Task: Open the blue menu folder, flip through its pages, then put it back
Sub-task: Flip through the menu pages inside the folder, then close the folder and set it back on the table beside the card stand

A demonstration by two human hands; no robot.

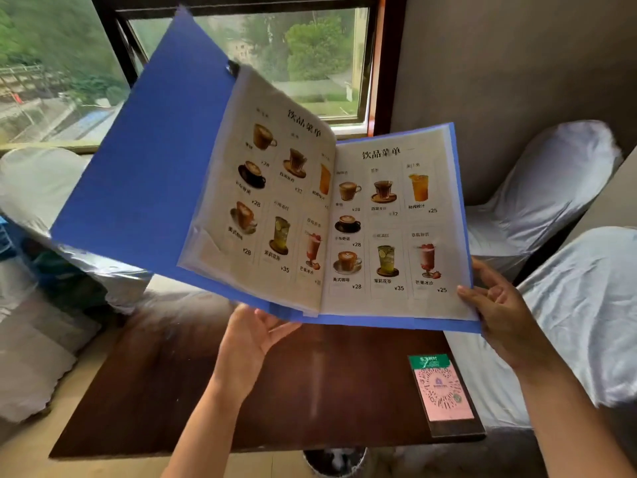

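Note:
The blue menu folder is held open in the air above a dark wooden table. Its front cover tilts up to the left, and two pages with drink pictures show in the middle and right. My left hand supports the folder from below near the spine, palm up with fingers under the bottom edge. My right hand grips the lower right corner of the right-hand page and back cover. The left page is lifted and curved.
A pink and green QR-code card lies on the table's right side. Chairs in white covers stand to the right, another to the left. A window is behind the folder. A bin sits below the table's near edge.

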